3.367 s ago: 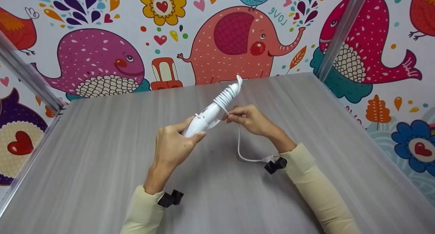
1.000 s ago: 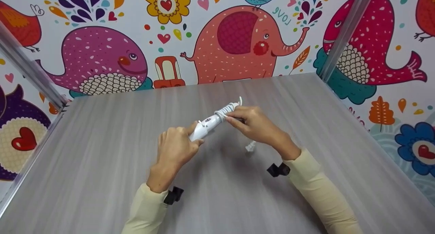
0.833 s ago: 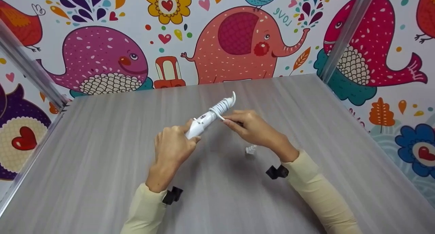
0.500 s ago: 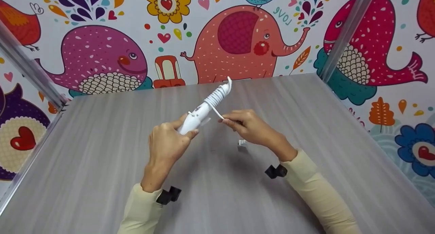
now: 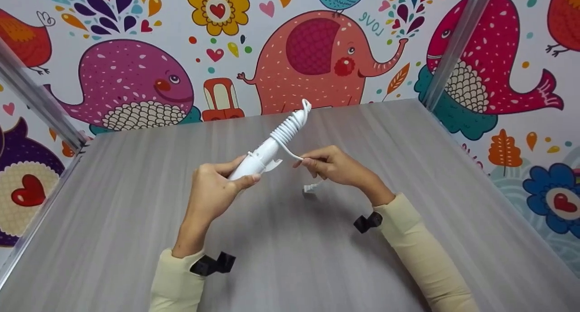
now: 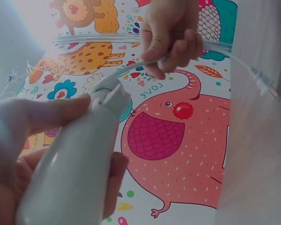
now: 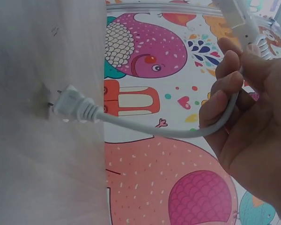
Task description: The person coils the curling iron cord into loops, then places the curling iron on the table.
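Note:
My left hand (image 5: 210,189) grips the thick end of a white corded handheld appliance (image 5: 249,165), its slim end tilted up and away to the right. A small curved tab (image 5: 274,165) sticks out from its side. Several turns of white power cord (image 5: 284,131) wrap the slim part, with a loop standing at the tip. Thumb and fingers of my right hand (image 5: 337,167) pinch the cord a short way off the appliance. Below that hand hangs the cord's short free end with its two-prong plug (image 7: 70,104), close to the table surface in the right wrist view.
A grey wood-grain table (image 5: 136,203) lies beneath both hands. Behind it stands a wall panel (image 5: 312,85) printed with cartoon animals, with metal posts (image 5: 453,53) at the corners. Black wrist cameras (image 5: 213,263) sit at the sleeve cuffs.
The free cord is shorter than 3.4 seconds ago, and the plug has risen nearer my right hand. That hand has come away from the windings. The left hand has shifted left, raising the appliance's tip.

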`<state>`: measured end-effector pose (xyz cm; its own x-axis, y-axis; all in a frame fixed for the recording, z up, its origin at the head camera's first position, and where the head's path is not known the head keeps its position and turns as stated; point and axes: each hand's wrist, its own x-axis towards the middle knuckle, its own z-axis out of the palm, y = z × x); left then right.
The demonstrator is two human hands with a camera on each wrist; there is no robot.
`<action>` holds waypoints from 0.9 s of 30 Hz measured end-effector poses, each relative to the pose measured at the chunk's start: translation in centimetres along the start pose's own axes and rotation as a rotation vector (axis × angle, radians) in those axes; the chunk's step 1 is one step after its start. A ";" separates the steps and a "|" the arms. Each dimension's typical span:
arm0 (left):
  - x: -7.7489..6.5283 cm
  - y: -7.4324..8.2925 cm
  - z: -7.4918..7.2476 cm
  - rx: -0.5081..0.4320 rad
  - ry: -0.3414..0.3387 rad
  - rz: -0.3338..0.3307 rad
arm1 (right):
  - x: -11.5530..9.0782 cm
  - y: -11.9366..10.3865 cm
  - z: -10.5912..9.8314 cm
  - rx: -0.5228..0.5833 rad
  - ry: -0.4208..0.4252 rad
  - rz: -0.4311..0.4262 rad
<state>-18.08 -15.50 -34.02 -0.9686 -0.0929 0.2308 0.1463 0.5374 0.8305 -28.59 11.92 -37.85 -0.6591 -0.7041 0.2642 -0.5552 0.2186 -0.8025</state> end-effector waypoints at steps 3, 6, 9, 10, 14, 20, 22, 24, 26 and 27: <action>0.0 0.0 0.0 -0.021 -0.034 0.006 | 0.0 0.5 -0.2 0.019 -0.013 0.016; -0.1 -0.1 -0.1 -0.038 -0.062 0.019 | 0.0 1.0 -0.4 0.047 -0.033 0.039; -0.1 -0.2 -0.2 -0.068 -0.077 0.044 | -0.1 1.8 -0.8 0.122 -0.054 0.050; -0.1 -0.3 -0.3 -0.081 -0.084 0.054 | -0.2 2.1 -0.9 0.150 -0.056 0.054; 0.0 -0.4 -0.5 -0.145 -0.149 0.095 | -0.4 3.1 -1.2 0.211 -0.023 0.081; 0.1 -0.8 -0.7 -0.152 -0.288 0.120 | -0.3 3.4 -1.1 0.159 0.162 0.158; 0.1 -1.0 -0.7 -0.129 -0.331 0.127 | -0.3 3.4 -1.1 0.131 0.223 0.156; 0.1 -1.1 -0.7 -0.111 -0.372 0.141 | -0.2 3.4 -1.1 0.112 0.265 0.120; 0.2 -1.4 -0.8 -0.095 -0.406 0.157 | -0.2 3.3 -1.2 0.085 0.281 0.057; 0.2 -1.5 -0.8 -0.085 -0.419 0.163 | -0.1 3.2 -1.2 0.074 0.282 0.026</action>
<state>-18.33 -16.95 -34.80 -0.9268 0.3436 0.1515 0.3027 0.4447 0.8430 -30.87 13.54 -39.77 -0.7931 -0.4814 0.3731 -0.5048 0.1768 -0.8450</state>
